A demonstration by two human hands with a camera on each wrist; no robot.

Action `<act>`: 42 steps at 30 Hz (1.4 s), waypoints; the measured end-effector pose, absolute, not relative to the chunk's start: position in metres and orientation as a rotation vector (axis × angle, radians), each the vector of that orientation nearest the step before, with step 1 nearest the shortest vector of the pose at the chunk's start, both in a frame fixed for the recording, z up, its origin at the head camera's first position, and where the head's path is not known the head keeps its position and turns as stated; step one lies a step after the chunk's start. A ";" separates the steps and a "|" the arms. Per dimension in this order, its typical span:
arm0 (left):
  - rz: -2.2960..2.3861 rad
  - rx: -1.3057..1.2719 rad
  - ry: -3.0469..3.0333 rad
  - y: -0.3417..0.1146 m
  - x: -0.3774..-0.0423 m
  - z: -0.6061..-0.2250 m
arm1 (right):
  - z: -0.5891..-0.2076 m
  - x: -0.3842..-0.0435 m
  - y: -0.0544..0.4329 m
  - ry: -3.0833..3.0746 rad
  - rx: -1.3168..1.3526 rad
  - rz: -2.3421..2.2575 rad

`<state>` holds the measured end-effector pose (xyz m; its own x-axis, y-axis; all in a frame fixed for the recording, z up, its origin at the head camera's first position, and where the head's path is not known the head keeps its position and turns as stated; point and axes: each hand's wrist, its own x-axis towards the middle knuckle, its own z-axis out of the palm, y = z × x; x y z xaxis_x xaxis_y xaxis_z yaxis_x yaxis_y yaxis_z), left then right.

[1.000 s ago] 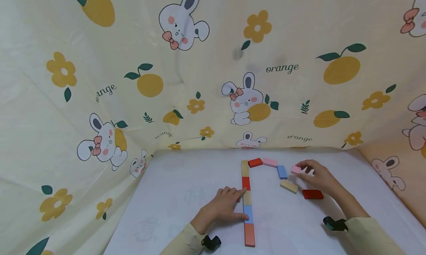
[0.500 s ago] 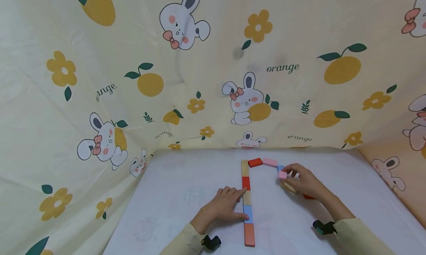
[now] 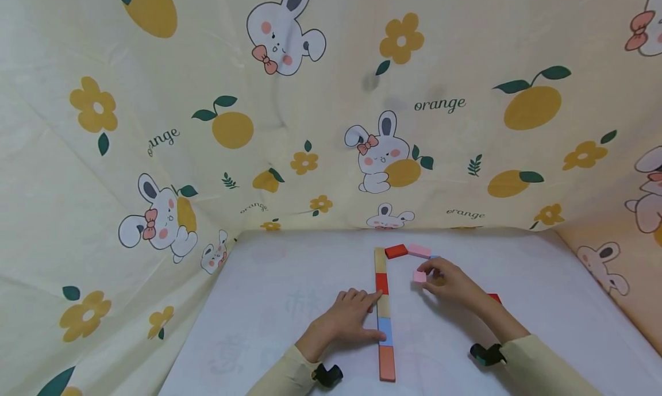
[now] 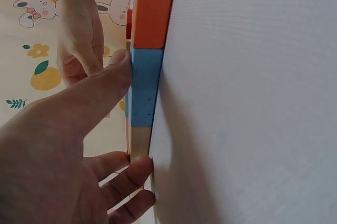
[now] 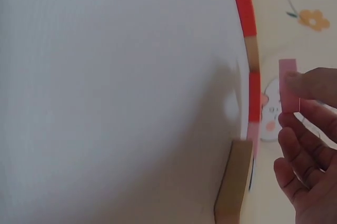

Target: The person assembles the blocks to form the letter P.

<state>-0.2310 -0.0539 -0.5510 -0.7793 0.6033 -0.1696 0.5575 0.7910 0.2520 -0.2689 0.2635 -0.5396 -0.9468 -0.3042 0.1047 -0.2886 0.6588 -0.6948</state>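
The pink block [image 3: 419, 276] is held in the right hand [image 3: 451, 281], right of the straight row and near of the curved run. In the right wrist view it appears lifted clear of the desk [image 3: 269, 327]. Thumb and fingers pinch the block; the remaining fingers curl loosely.

The left hand [image 3: 349, 321] lies left of the row, digits spread. Its thumb rests against the blue block [image 3: 385, 330]; its index fingertip meets the row near the joint between the red block [image 3: 381, 283] and the beige block [image 3: 383, 306]. The two hands are well apart.

Handling (judged): the pink block is probably light, rigid and robust; its smooth faces may slip slightly. Grip opposite faces at mid-length with thumb and fingertips, leaving the ends free. Avoid knocking adjacent pieces; contact likely displaces them easily.

Surface: the desk is white, apparently flat, with faint marks left of the row. An orange block [image 3: 387, 364] forms the row's near end. At the far end, a second red piece [image 3: 396, 251] and a second pink piece [image 3: 419, 250] lead right.

Room: a cream cloth [image 3: 331, 91] printed with rabbits, flowers and oranges encloses the far side.
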 end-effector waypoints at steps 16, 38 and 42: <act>0.264 0.927 2.754 -0.056 -0.235 -0.553 | -0.551 -0.274 0.230 2.730 -0.461 -1.155; 0.258 0.915 2.760 -0.054 -0.233 -0.553 | -0.555 -0.277 0.206 2.738 -0.508 -1.046; 0.267 0.929 2.759 -0.054 -0.233 -0.553 | -0.555 -0.276 0.204 2.737 -0.492 -1.037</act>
